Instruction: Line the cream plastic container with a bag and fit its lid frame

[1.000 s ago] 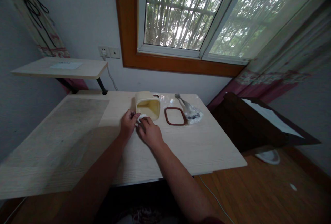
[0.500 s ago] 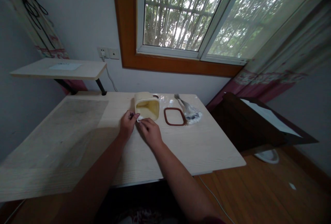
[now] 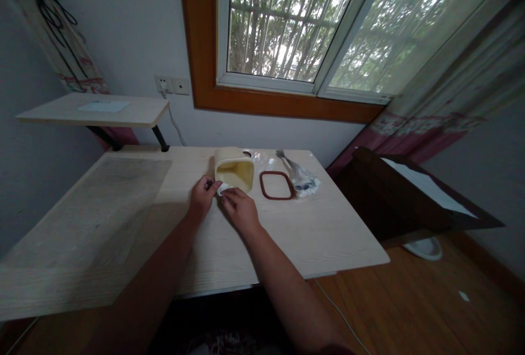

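Note:
A cream plastic container (image 3: 228, 155) lies on its side on the table, its opening toward me. Just in front of that opening, my left hand (image 3: 200, 197) pinches one end of a small white crumpled piece (image 3: 223, 187), paper or thin film; I cannot tell which. The fingers of my right hand (image 3: 243, 211) are closed on the other end of it. To the right of the container lies a reddish-brown rounded frame (image 3: 279, 198), flat on the table. Against it rests a clear plastic bag (image 3: 307, 184), bunched at its far end.
The pale wooden table (image 3: 320, 234) stands below a window. A raised shelf (image 3: 143, 110) on black legs holds a paper at the back left. Beyond the table's right edge is a dark brown piece of furniture (image 3: 369, 191) with a white sheet (image 3: 426, 186).
More of the white piece shows between my hands now. My right hand has shifted very slightly to the right; the container has also moved slightly right.

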{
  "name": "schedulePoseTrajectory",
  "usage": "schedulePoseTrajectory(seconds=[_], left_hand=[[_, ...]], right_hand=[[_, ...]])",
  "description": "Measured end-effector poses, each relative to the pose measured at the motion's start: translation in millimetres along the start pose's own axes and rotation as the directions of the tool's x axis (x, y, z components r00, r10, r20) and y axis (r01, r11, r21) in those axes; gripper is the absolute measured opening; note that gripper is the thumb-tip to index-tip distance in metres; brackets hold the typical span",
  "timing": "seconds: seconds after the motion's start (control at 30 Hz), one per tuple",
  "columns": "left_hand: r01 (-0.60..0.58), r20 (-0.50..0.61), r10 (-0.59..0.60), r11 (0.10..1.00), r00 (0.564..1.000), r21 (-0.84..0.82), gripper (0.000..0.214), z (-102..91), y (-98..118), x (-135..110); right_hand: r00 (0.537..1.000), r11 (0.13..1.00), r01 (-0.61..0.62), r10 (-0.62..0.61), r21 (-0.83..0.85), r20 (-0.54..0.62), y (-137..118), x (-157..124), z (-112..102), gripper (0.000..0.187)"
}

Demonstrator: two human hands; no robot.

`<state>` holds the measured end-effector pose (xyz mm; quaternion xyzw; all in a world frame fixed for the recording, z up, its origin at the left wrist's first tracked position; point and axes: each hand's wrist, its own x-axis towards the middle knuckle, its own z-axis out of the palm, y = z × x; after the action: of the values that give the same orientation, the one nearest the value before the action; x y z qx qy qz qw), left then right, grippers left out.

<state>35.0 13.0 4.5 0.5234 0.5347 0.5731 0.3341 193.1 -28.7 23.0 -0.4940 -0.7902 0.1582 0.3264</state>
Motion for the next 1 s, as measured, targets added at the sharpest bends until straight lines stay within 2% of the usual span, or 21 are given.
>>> schedulePoseTrajectory(seconds=[0.2,0.37,0.6,0.83,1.0], left_hand=[[-0.021,0.025,0.020,1.000,0.999,0.017,0.029,1.4,2,-4],[-0.026,0.033,0.025,0.999,0.999,0.019,0.030,4.0,-3,-2],[-0.039,0.112,0.037,0.999,0.993,0.014,0.029,1.2,-4,2],[-0.031,0.106,0.030,1.000,0.994,0.002,0.028,1.0,-1,1],[-0.038,0.111,0.034,0.999,0.993,0.034,0.027,5.0,3,-3]], right_hand=[[0.993,0.947,-0.094,0.110,-0.306,0.038,-5,0,-10,0.031],[0.987,0.894,-0.109,0.150,-0.434,0.060,-15,7,-15,0.035],[0.961,0.881,-0.084,0.195,-0.466,0.195,-24,43,-15,0.045],[0.918,0.851,-0.084,0.269,-0.518,0.293,-14,78,-7,0.033],[0.913,0.825,-0.102,0.299,-0.555,0.277,-5,87,-1,0.035]])
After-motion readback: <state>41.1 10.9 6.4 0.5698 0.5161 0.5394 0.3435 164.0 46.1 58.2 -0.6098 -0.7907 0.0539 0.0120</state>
